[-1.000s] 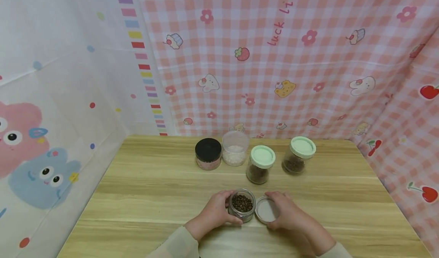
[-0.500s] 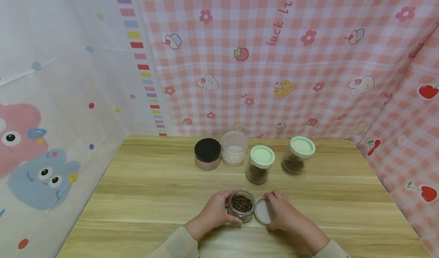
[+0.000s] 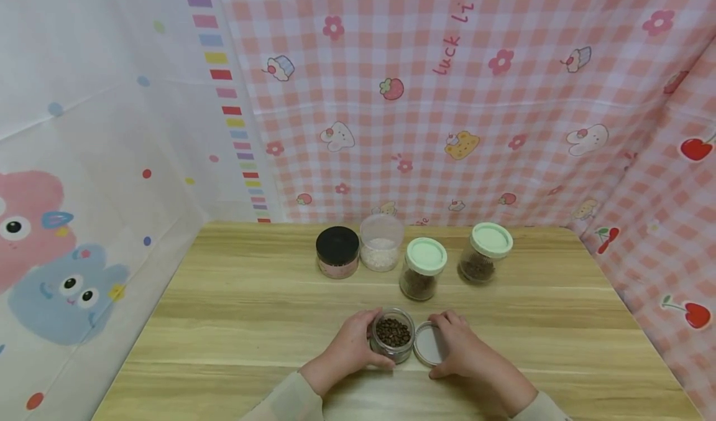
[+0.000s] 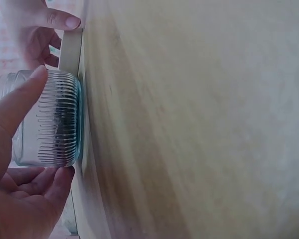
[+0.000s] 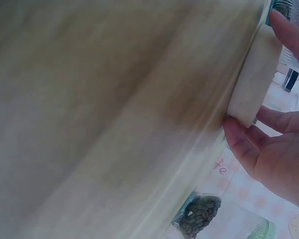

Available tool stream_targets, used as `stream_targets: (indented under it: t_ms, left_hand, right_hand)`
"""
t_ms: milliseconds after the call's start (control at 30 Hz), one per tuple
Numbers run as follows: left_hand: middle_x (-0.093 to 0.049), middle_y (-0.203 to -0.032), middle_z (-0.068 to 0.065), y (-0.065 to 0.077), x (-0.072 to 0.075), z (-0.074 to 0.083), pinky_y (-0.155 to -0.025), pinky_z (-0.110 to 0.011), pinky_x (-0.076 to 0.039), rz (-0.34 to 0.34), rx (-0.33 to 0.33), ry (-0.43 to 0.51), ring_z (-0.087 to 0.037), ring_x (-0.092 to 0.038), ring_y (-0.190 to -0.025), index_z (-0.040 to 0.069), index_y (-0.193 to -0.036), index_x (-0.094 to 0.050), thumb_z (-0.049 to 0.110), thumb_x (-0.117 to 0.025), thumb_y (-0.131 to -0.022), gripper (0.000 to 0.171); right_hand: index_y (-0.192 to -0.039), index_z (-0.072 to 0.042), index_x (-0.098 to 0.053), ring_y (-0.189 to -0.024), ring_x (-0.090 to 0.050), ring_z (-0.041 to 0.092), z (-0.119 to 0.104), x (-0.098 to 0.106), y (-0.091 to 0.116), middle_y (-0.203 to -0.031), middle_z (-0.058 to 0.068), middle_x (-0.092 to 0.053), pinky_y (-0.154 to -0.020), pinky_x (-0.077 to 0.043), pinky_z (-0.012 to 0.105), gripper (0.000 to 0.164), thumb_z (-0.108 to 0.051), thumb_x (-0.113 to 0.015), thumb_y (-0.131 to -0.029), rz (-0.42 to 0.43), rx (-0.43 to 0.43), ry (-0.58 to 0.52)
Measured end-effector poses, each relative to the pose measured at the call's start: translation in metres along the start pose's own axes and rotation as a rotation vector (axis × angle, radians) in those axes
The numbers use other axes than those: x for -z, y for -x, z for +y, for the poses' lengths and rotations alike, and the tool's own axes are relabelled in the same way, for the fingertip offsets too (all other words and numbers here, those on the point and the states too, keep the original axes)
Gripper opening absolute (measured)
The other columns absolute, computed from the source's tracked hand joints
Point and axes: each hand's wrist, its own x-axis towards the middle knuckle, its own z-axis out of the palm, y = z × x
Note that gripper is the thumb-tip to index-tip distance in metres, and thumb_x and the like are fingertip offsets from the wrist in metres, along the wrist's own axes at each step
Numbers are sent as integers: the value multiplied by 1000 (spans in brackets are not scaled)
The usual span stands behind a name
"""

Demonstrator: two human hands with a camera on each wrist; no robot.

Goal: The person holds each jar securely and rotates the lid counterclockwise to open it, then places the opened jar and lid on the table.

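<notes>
An uncapped glass jar filled with coffee beans stands upright near the front of the table. My left hand grips it from the left; in the left wrist view, thumb and fingers sit on opposite sides of the ribbed glass jar. Right beside the jar, a pale round lid lies with its hollow inside facing up. My right hand holds this lid from the right, thumb at the near edge and fingers at the far edge. The right wrist view shows the lid's side wall between them.
Behind the hands stand a black-lidded pink jar, a clear tub with white grains, and two green-lidded jars, one nearer and one farther right. Fabric curtains enclose the wooden table.
My right hand has shifted slightly left around the lid, and its thumb has come a little nearer the front. The left hand and the bean jar stay practically in place.
</notes>
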Motion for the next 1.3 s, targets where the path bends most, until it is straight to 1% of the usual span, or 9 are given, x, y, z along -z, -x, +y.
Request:
stream_targets:
  t_ms: [100,200,333,467,700,867,967,1100,1300]
  left_hand:
    - [-52,-135,-14,2,0,1,-106,-42,-40,8,-7,34,-29,-48,-125,-1,-139,-41,37,-92,-52,107]
    - [-54,-131,-12,4,1,2,-104,-41,-41,35,-27,52,-27,-50,-122,1,-136,-44,35,-92,-53,102]
    - [-55,-127,-10,5,1,4,-103,-42,-42,62,-47,38,-26,-51,-119,3,-130,-50,35,-92,-54,93]
    - [-57,-126,-9,5,2,6,-103,-41,-42,56,-35,55,-25,-52,-118,4,-129,-51,34,-92,-54,91]
    - [-57,-126,-8,5,4,7,-102,-40,-43,44,-11,84,-24,-53,-117,4,-130,-51,32,-92,-55,89]
    - [-57,-124,-8,4,5,3,-98,-38,-46,50,5,70,-23,-54,-114,4,-129,-51,33,-91,-56,89]
    - [-57,-122,-9,5,7,0,-95,-38,-48,66,0,74,-24,-55,-112,2,-128,-52,32,-92,-56,88]
    - [-57,-123,-10,8,10,-5,-97,-40,-47,86,-4,64,-25,-55,-113,2,-128,-52,31,-92,-55,88]
    - [-57,-125,-13,12,17,-12,-101,-44,-44,90,22,42,-29,-53,-117,0,-129,-51,32,-92,-55,90]
  right_hand:
    - [-129,1,-49,-112,-46,34,-2,2,2,-115,11,-49,-96,-43,52,103,-25,-95,-41,5,-7,-6]
    - [-128,3,-49,-113,-47,36,-4,3,4,-116,14,-50,-97,-43,54,104,-25,-95,-39,24,-17,2]
    - [-124,4,-52,-109,-49,34,-5,3,5,-112,13,-51,-97,-44,52,96,-21,-94,-41,42,-28,15]
    - [-120,4,-55,-105,-50,30,-5,3,4,-107,10,-52,-95,-46,49,90,-19,-93,-42,56,-24,19]
    - [-118,3,-57,-103,-51,29,-6,3,2,-107,10,-53,-93,-46,47,86,-20,-93,-43,69,-15,25]
    - [-118,3,-58,-103,-52,30,-8,0,-2,-108,12,-54,-91,-47,47,85,-22,-93,-44,70,-7,37]
    - [-119,2,-58,-103,-53,30,-9,-3,-5,-109,12,-54,-90,-48,47,86,-23,-93,-44,74,-6,40]
    - [-120,3,-57,-104,-53,30,-13,-6,-9,-111,13,-54,-90,-48,47,87,-24,-92,-44,71,-4,47]
    - [-119,4,-57,-105,-53,33,-22,-9,-15,-112,14,-55,-92,-47,47,87,-23,-91,-44,59,28,60]
